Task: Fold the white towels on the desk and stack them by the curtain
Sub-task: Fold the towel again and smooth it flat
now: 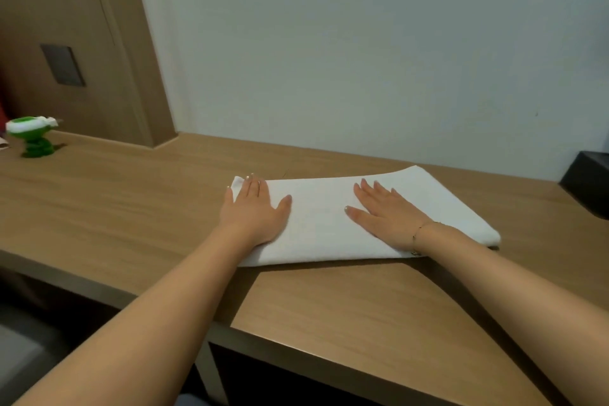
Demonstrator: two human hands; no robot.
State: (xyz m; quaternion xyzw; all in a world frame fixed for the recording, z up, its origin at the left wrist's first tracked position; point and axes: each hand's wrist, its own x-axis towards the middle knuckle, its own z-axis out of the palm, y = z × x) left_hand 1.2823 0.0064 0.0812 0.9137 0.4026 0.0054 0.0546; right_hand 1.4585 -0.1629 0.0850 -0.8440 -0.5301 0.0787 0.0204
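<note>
Currently, in the head view, one white towel lies flat on the wooden desk, already folded into a long rectangle, set toward the far side near the wall. Its long axis runs left to right across the desk, with the right end angled slightly away toward the wall; the near long edge sits well back from the desk's front edge.

Both hands rest palm-down on top of the towel. The left hand covers the left end, fingers straight and close together, fingertips reaching the far left corner, thumb spread toward the middle. The right hand lies just right of centre, fingers straight and slightly fanned, pointing up-left. Neither hand grips anything — both simply press flat.

Judged from this layout, the next fold would bring one short end over the other along the long axis. The left hand is already at the left end, so it is the nearer one for lifting that edge; the right end extends past the right wrist.

A green toy figure stands far left on the desk, and a black box sits at the right edge. No curtain is visible.
</note>
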